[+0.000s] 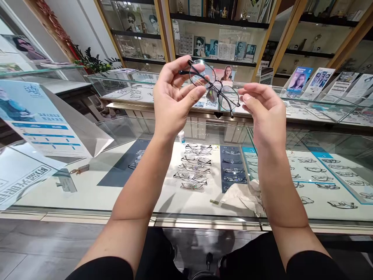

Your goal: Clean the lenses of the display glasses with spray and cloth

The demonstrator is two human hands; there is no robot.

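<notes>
A pair of round, thin-rimmed eyeglasses [216,86] with dark temples is held up above the glass counter. My left hand [179,89] grips it by the left lens, thumb in front and fingers behind. The right lens hangs lower, and the temples point partly toward me. Just beyond the right lens, my right hand [264,107] is raised with thumb and fingertips drawn together. Whether those fingertips touch the frame or pinch something small, I cannot make out.
Several eyeglasses [194,167] lie in rows on the display counter. A pale cloth [243,196] and a small greenish bar [214,202] are near its front. A folded sign [43,120] stands at left, a small white bottle [182,137] farther back. Another counter [136,102] stands behind.
</notes>
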